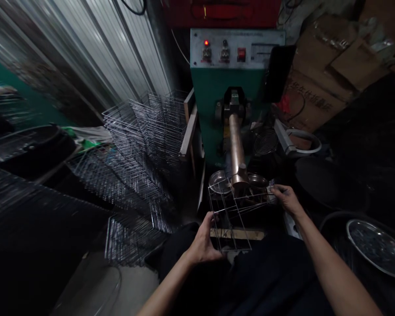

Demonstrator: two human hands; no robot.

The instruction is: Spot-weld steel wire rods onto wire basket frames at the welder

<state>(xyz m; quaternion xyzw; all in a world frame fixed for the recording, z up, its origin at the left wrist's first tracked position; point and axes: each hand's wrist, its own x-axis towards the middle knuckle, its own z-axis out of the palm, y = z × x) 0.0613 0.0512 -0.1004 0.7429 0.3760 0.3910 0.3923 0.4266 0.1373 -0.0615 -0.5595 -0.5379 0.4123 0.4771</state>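
Note:
A thin wire frame lies just below the copper-coloured arm of a green machine. My left hand grips the left side of this frame, thumb near its upper wires. My right hand is closed at the right ends of long thin wires that run toward the frame; its fingertips pinch there, and what exactly lies between them is too small to tell. Two round metal dishes, one on the left and one on the right, sit beside the arm's tip.
Stacks of bent wire racks stand at the left. The machine's control panel shows a lit red lamp. Cardboard boxes are at the upper right, a round metal tray with small pieces at the lower right. A wooden strip lies near my lap.

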